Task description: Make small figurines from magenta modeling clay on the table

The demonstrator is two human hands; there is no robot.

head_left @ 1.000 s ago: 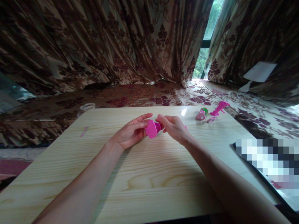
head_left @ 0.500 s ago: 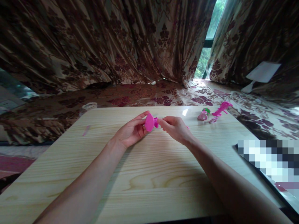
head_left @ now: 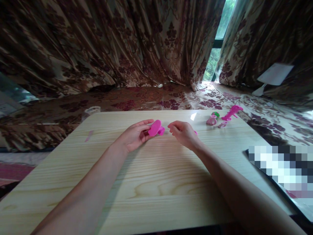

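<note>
A bright pink plastic piece with a flat oval disc (head_left: 155,127) and a small knobbed part on its right side is held by my left hand (head_left: 133,136). The thumb and fingers grip the disc's left edge, and the disc is tilted above the table. My right hand (head_left: 184,133) hovers just to the right, a small gap from the piece. Its fingers are curled together, and whether something small is between them is hidden. Behind that hand a bit of pink plastic (head_left: 195,133) peeks out, mostly covered.
On the wood-grain table (head_left: 146,192), a pink toy part (head_left: 232,112), a green piece (head_left: 215,115) and light pink pieces (head_left: 211,120) lie at the far right. A pink strip (head_left: 89,135) lies left. A white lamp (head_left: 275,74) stands beyond, before patterned curtains (head_left: 146,42).
My right fingers have come away from the pink piece, which they were touching. My left hand has shifted slightly left and turned the disc to a flatter tilt.
</note>
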